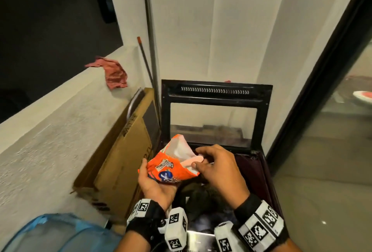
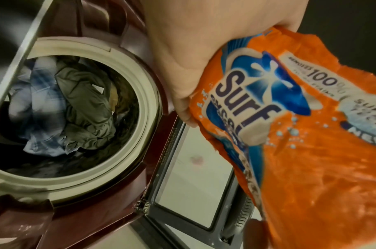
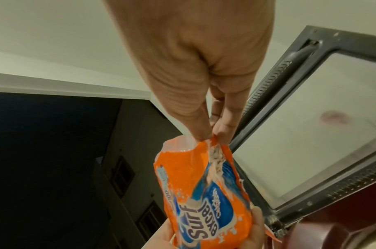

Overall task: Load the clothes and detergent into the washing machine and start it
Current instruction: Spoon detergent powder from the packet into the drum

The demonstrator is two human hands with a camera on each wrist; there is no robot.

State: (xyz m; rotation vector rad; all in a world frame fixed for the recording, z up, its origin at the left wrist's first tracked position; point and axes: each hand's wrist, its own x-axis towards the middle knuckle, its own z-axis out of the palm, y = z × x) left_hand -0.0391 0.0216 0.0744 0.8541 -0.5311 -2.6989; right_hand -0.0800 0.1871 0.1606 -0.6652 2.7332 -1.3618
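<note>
Left hand (image 1: 155, 181) is gripping the detergent packet (image 1: 171, 163) over the drum full of clothes (image 2: 69, 107), while right hand (image 1: 217, 169) is pinching its torn mouth, readying a pour.

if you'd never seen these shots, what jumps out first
The bright orange detergent packet at the centre, held from below by the left hand while the right hand pinches its torn-open top. Right under it the washer stands with its lid raised and clothes piled in the drum. A red rag lies on the ledge to the left.
</note>
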